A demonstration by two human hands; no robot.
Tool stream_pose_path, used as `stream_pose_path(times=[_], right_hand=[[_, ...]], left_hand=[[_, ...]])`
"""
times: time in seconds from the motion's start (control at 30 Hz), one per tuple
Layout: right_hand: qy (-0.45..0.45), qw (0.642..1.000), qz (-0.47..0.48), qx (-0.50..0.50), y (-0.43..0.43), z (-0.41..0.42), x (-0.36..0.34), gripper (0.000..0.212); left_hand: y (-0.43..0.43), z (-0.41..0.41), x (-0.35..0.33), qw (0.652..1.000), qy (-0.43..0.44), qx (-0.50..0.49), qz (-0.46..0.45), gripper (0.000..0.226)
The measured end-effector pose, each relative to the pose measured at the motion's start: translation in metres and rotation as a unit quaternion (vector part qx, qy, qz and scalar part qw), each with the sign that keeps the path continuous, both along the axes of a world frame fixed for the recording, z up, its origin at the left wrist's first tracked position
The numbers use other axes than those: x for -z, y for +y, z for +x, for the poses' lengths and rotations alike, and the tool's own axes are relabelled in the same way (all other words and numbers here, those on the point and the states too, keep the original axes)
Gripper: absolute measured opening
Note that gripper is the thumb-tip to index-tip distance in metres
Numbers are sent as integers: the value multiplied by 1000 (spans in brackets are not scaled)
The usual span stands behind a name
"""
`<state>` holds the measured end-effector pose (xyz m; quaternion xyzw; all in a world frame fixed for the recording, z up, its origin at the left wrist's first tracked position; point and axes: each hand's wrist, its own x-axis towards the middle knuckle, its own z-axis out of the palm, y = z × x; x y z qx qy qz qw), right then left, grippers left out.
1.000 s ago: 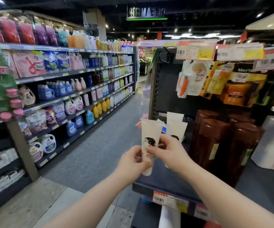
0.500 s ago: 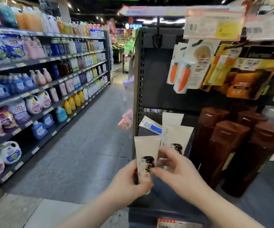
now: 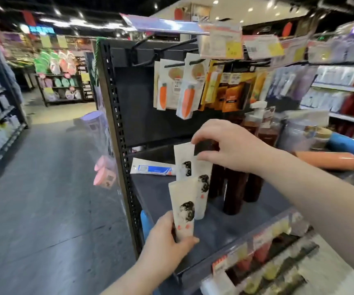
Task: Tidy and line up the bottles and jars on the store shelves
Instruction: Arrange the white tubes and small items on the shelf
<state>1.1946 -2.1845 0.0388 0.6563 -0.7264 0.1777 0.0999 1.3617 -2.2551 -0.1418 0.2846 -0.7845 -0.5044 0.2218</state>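
3 cream tubes (image 3: 182,209) with black print, upright in a row at the shelf's (image 3: 225,226) left end, brown bottles (image 3: 233,188) just beside, white tube (image 3: 152,169) flat behind

1. Left hand (image 3: 165,237): bare, with a broad back and a short, rounded, plain thumbnail.
2. Left forearm (image 3: 129,279): bare all the way to the lower edge of the view, smooth and evenly rounded.
3. Right hand (image 3: 233,145): bare, with slim fingers and short plain nails; the knuckles are softly marked and slightly blurred.
4. Right forearm (image 3: 320,201): bare all the way to the right edge of the view, smooth, looking wider nearer the camera.
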Motion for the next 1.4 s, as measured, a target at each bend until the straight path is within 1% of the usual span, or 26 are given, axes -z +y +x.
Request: stream_pose_path(times=[0.07,0.13,0.17,0.23,0.27,0.3,0.5,0.63,0.73,0.93,1.2,1.33,1.4], right_hand=[[34,995,88,17,-6,-5,-5,38],[38,987,156,31,-11,-9,-5,41],[44,982,179,34,-13,-10,-4,38],[49,978,203,25,-16,-11,-3,25],[53,977,205,15,-16,-12,-3,19],[58,977,204,5,-15,-12,-4,18],[93,975,199,-40,5,-13,-11,23],[83,973,205,-71,25,-11,-11,23],[82,974,190,-90,31,-9,-4,24],[100,975,184,-81,31,-10,-1,29],[97,973,199,-72,35,-10,-3,28],[80,972,211,-69,35,-10,-5,26],[77,970,219,-67,34,-10,-6,29]], left_hand=[[3,-1,-1,1000,0,-3,3,42],[6,-2,-2,1000,0,-7,7,39],[7,-3,-2,1000,0,-11,12,37],[9,-5,-4,1000,-3,-21,20,38],[10,-5,-5,999,-6,-29,22,39],[12,-6,-6,999,-8,-38,22,40],[23,-5,-10,996,-4,-84,31,41],[29,-6,-9,994,-10,-107,32,43],[32,-4,-7,993,-20,-111,22,46],[33,-6,-7,992,-32,-122,1,43],[37,-6,-5,993,-26,-117,-7,43],[35,-6,-5,993,-29,-111,1,47],[35,-6,-6,994,-28,-106,7,51]])
